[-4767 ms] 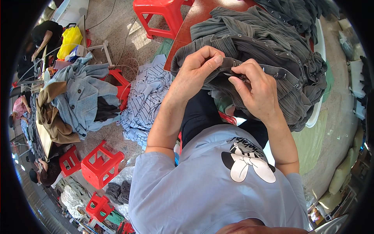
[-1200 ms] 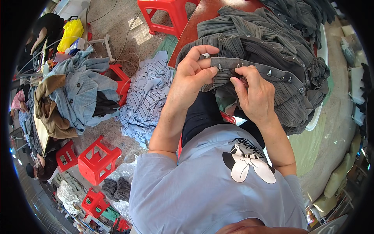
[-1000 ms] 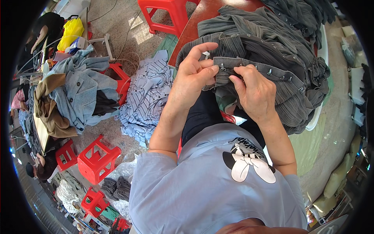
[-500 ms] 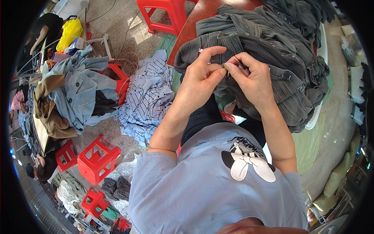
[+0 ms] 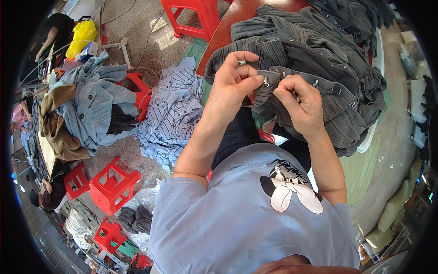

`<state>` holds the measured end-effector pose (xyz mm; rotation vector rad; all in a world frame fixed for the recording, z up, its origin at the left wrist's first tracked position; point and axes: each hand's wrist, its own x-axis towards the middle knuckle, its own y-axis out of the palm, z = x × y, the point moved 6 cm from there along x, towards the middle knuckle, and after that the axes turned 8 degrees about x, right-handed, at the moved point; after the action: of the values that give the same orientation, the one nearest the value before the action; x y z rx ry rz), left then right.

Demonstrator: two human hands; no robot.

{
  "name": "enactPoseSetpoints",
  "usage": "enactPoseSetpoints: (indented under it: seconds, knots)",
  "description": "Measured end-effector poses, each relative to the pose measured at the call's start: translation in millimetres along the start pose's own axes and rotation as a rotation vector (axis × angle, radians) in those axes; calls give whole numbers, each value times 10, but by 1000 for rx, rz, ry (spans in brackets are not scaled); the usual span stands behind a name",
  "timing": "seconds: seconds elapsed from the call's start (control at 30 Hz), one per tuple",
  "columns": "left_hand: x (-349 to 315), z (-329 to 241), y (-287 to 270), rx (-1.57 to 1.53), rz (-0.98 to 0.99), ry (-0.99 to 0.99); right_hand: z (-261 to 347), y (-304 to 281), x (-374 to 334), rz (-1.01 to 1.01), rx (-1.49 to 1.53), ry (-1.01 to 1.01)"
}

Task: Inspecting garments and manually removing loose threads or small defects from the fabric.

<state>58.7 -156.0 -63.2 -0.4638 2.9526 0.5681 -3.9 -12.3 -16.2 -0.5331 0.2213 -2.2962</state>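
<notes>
A dark grey pleated garment (image 5: 315, 59) lies bunched in front of me, its button band dotted with several small metal fasteners (image 5: 315, 84). Between the thumb and curled fingers of my left hand (image 5: 232, 89) is pinched the end of a grey band, with one metal fastener (image 5: 265, 82) hanging just beside the thumb tip. My right hand (image 5: 301, 104) is closed, fingers curled, against the lower edge of the band. What lies inside those right fingers is hidden. A short stretch of band shows between the two hands.
The garment pile rests on a reddish-brown tabletop (image 5: 229, 28). A red stool (image 5: 194, 17) stands beyond it. To the left are a heap of striped blue shirts (image 5: 171, 114), blue-grey knitwear (image 5: 93, 98) and another red stool (image 5: 114, 186). Other people are at the far left.
My hands, which were together at the fingertips, have moved apart. The right went right and slightly down; the band and its metal fastener now show between them.
</notes>
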Motion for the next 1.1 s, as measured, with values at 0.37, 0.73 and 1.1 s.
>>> enactPoseSetpoints:
  seconds: [0.37,0.73,1.1]
  knots:
    - [16,46,-20,-50,-12,-28,44,-108,-135,-66,-389,-163]
    - [62,125,30,-126,43,-111,63,-31,-110,-33,-572,-367]
    - [68,176,54,-140,48,-130,7,2,-117,-35,-539,-358]
